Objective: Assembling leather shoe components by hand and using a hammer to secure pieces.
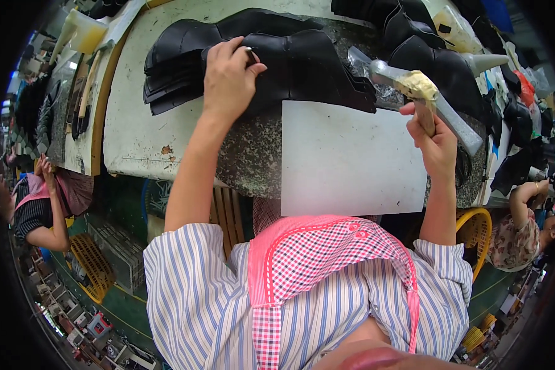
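Black leather-like cut pieces (pixel 308 58) lie stacked and overlapping across the far part of the worktable. Over them is my left hand (pixel 228 77), its fingers closed around a short dark rod with a pale end (pixel 250 54); its lower end is hidden, so I cannot tell its exact kind. My right hand (pixel 435 139) is closed on the wooden handle of a hammer (pixel 459 126). The hammer's long metal head is raised to the right of the stack, with yellowish wrapping where head and handle meet. A white board (pixel 351 160) lies in front of the pieces.
More black pieces (pixel 438 74) and a pale cone-shaped item (pixel 487 61) crowd the right side. A wooden edge (pixel 102 92) bounds the table's left. Co-workers sit left (pixel 43 203) and right (pixel 521 228). A yellow basket (pixel 92 265) stands on the floor.
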{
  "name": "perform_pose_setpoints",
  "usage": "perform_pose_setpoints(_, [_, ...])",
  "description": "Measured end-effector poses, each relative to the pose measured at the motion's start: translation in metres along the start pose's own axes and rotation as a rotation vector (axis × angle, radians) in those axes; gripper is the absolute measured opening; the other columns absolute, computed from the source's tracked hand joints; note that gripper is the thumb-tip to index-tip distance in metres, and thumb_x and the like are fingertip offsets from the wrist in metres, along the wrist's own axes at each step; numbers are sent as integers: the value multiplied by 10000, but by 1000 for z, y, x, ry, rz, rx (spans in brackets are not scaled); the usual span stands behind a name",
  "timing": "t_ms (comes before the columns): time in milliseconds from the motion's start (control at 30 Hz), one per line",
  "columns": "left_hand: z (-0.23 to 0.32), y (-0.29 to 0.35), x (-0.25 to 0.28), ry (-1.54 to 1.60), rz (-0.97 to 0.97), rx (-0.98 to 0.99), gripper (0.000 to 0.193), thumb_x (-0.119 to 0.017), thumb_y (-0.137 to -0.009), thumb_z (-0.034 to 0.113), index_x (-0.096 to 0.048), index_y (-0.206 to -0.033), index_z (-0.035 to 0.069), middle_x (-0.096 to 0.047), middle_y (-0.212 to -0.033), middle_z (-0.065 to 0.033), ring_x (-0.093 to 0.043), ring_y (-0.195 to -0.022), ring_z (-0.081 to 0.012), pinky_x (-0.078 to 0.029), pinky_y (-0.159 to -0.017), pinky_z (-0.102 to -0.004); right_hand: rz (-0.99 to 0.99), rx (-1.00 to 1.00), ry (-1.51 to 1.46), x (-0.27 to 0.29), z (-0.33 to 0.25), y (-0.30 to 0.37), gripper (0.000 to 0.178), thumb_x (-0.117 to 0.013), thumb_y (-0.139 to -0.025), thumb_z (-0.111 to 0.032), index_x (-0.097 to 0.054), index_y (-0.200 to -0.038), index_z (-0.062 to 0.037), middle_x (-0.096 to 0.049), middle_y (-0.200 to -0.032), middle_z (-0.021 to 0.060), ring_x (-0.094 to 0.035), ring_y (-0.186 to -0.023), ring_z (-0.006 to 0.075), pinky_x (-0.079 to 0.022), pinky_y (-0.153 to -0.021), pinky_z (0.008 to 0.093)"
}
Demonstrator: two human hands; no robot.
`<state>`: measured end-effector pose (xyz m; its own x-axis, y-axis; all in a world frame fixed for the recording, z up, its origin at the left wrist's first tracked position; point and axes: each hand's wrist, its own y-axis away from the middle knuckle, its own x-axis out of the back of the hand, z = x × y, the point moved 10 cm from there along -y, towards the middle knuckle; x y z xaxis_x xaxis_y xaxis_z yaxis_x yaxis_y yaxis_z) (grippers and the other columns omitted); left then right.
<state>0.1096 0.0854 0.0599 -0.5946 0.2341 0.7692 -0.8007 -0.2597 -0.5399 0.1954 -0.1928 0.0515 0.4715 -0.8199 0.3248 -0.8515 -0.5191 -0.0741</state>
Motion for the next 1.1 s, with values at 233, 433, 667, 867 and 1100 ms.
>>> perform_pose_setpoints(233, [40,4,24,532,-3,93,98,-614,-675,-46,-563,-739,8,-562,-839,-77,-575,-700,-152,-458,-606,-234,-18,-114,-13,19,1,23,143,-592,-790,-86,-567,-913,-20,-549,-787,-8,-428,-612,13,-333,-531,149])
perform_pose_setpoints(433, [36,12,4,1333,-129,557,98,-599,-762,18,-607,-858,3,-566,-706,-8,-514,-637,-46,-408,-591,-160,-210,224,20,-11,-66,42,312,-646,-725,-277,-564,-813,11,-582,-770,79,-572,-671,165,-442,-599,256])
perform_pose_setpoints(667, [3,108,-68,1396,-156,956,96,-603,-775,62,-587,-866,36,-579,-779,-19,-529,-656,-64,-419,-570,-179,-342,123,284,-53,-12,49,184,-602,-684,-128,-567,-825,-16,-557,-723,126,-560,-663,278,-430,-571,301])
perform_pose_setpoints(867, [29,73,-31,757,-123,391,84,-578,-778,64,-548,-847,25,-594,-696,-41,-572,-639,-105,-448,-584,-223,-264,-64,432,-54,17,47,157,-622,-713,-176,-580,-787,-44,-552,-652,144,-548,-602,315,-429,-527,337])
perform_pose_setpoints(1100, [33,71,-50,810,-339,398,66,-485,-826,54,-483,-832,-12,-621,-700,-82,-606,-616,-142,-471,-572,-236,-250,-31,464,-52,14,46,175,-638,-706,-193,-573,-745,-35,-541,-611,142,-536,-550,303,-413,-493,325])
